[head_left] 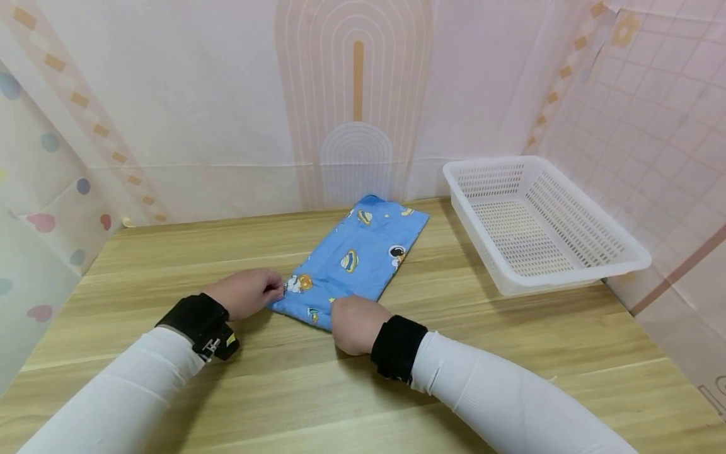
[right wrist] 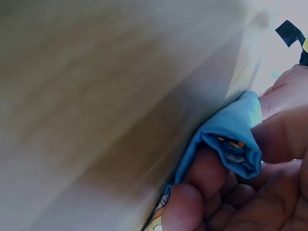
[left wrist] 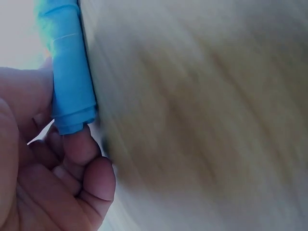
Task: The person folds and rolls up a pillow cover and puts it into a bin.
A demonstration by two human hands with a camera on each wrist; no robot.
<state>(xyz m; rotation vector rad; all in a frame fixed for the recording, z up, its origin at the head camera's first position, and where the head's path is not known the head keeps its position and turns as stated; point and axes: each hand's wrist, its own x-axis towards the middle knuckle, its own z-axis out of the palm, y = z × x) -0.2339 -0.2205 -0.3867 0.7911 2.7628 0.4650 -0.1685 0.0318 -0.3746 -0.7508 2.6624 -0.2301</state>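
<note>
A blue cloth (head_left: 363,252) printed with planets and astronauts lies folded into a long strip on the wooden table, slanting away toward the back wall. At its near left corner, my left hand (head_left: 246,294) pinches the edge. The left wrist view shows the layered blue fold (left wrist: 72,82) between thumb and fingers. My right hand (head_left: 357,325) grips the near right corner. Seen from the right wrist, the cloth's end (right wrist: 226,134) is doubled over into a loose roll, with fingertips beneath it and the thumb against its side.
To the right at the back stands a white perforated plastic basket (head_left: 496,268), nothing visible inside it. Patterned sheets (head_left: 215,113) cover the walls behind and at both sides. The wooden table (head_left: 272,403) extends around the cloth.
</note>
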